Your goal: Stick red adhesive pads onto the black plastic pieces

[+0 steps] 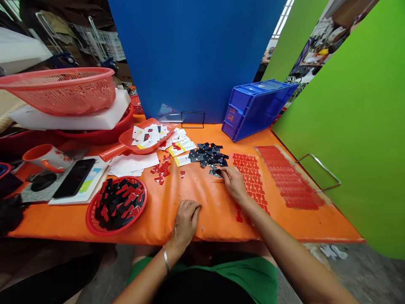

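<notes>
Black pcs [209,154], R hand [233,182] touching one; L hand [185,221] nr tbl [218,223] edge

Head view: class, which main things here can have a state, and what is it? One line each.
Right hand: fingertips at a black piece, grip unclear.
Left hand: loosely curled on the table, nothing seen held.
Black pile: loosely heaped.
Red T-shaped pieces: laid in rows.
Round basket: filled with black and red pieces.
Red scoop: loaded with printed cards.
Phone: flat, screen dark.
Mug: upright.
</notes>
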Demonstrator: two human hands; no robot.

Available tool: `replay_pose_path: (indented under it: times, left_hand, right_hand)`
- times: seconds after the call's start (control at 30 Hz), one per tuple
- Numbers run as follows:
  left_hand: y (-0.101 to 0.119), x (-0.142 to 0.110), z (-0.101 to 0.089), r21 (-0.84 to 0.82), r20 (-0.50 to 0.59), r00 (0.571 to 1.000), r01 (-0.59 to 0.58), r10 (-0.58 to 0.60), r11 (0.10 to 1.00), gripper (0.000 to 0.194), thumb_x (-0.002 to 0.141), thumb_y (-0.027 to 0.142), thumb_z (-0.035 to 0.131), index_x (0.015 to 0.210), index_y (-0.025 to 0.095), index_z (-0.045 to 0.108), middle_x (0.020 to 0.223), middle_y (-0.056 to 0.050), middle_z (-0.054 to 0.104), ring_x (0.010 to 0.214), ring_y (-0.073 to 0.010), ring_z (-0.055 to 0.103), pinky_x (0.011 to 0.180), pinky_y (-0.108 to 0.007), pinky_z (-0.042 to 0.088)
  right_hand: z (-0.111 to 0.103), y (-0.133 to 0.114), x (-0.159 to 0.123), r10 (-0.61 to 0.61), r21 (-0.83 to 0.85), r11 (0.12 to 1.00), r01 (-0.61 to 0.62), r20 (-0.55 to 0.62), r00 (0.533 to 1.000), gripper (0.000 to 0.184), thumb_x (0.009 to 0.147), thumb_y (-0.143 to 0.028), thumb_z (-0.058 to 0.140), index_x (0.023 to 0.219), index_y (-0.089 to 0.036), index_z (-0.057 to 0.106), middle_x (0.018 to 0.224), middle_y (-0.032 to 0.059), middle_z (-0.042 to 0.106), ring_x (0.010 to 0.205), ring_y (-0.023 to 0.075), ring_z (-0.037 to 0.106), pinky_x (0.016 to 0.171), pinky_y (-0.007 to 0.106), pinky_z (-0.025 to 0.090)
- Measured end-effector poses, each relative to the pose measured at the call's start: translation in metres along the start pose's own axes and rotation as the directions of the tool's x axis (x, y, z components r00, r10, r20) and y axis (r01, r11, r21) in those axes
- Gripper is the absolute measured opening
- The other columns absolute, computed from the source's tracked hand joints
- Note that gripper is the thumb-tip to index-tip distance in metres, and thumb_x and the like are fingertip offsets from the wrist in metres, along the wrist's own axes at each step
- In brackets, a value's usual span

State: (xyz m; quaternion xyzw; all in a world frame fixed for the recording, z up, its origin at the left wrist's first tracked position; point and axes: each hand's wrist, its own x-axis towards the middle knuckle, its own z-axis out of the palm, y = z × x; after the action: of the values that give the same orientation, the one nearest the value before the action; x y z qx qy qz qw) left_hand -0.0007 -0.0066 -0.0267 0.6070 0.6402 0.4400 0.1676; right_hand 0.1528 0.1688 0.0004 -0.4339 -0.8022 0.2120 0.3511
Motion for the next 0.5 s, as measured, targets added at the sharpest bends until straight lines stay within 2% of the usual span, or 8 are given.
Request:
replay_pose_path:
  times: [0.07,0.13,0.2,0.27,0.37,0.5]
  left_hand:
    - [-0.001,0.000,0.000,-0.026,-0.020,0.999,0.025,-0.026,0.999,0.021,0.084,0.014,0.049,0.100,0.018,0.062,0.091,-0.007,0.063,0.090,-0.0203,0.056,0.082,-0.037,0.046]
    - [0.001,0.002,-0.002,-0.066,-0.037,0.996,0.084,-0.086,0.994,0.022,0.083,0.017,0.052,0.103,0.017,0.061,0.094,-0.008,0.064,0.092,-0.0209,0.057,0.084,-0.038,0.045]
    - [0.006,0.005,-0.005,-0.145,-0.026,0.984,0.170,-0.176,0.975,0.024,0.082,0.022,0.055,0.105,0.017,0.061,0.096,-0.009,0.064,0.092,-0.0206,0.058,0.085,-0.037,0.045]
    - [0.014,0.008,-0.005,-0.272,0.027,0.960,0.276,-0.279,0.922,0.026,0.082,0.027,0.056,0.106,0.017,0.061,0.095,-0.008,0.065,0.088,-0.0190,0.060,0.083,-0.034,0.047]
    - [0.025,0.012,-0.001,-0.473,0.163,0.906,0.420,-0.391,0.775,0.033,0.080,0.033,0.059,0.108,0.016,0.059,0.089,-0.006,0.066,0.079,-0.0162,0.063,0.075,-0.029,0.050]
    - [0.031,0.013,0.005,-0.614,0.310,0.825,0.553,-0.472,0.563,0.036,0.068,0.036,0.070,0.094,0.013,0.060,0.077,-0.003,0.064,0.063,-0.0135,0.062,0.061,-0.025,0.052]
  right_hand:
    - [-0.003,-0.010,-0.011,0.156,0.240,0.956,-0.168,0.066,0.985,0.020,0.084,-0.031,0.047,0.083,-0.019,0.063,0.078,0.0054,0.066,0.073,0.0200,0.057,0.068,0.032,0.044]
    - [-0.005,-0.021,-0.024,0.291,0.436,0.825,-0.360,0.219,0.931,0.019,0.079,-0.036,0.053,0.084,-0.018,0.061,0.070,0.0032,0.064,0.061,0.0169,0.058,0.059,0.029,0.044]
    - [-0.005,-0.032,-0.038,0.365,0.541,0.675,-0.501,0.345,0.865,0.024,0.074,-0.038,0.060,0.087,-0.018,0.059,0.066,0.0014,0.064,0.053,0.0144,0.057,0.053,0.027,0.044]
    - [-0.005,-0.040,-0.053,0.396,0.577,0.583,-0.572,0.413,0.820,0.029,0.070,-0.039,0.065,0.088,-0.018,0.058,0.065,0.0002,0.063,0.051,0.0128,0.056,0.050,0.025,0.043]
    - [-0.004,-0.051,-0.071,0.373,0.572,0.554,-0.605,0.479,0.795,0.028,0.068,-0.039,0.067,0.084,-0.018,0.058,0.061,-0.0019,0.061,0.050,0.0118,0.055,0.050,0.024,0.042]
    - [-0.007,-0.063,-0.089,0.337,0.533,0.625,-0.571,0.475,0.813,0.024,0.071,-0.040,0.065,0.080,-0.018,0.059,0.060,-0.0026,0.060,0.054,0.0120,0.055,0.052,0.024,0.042]
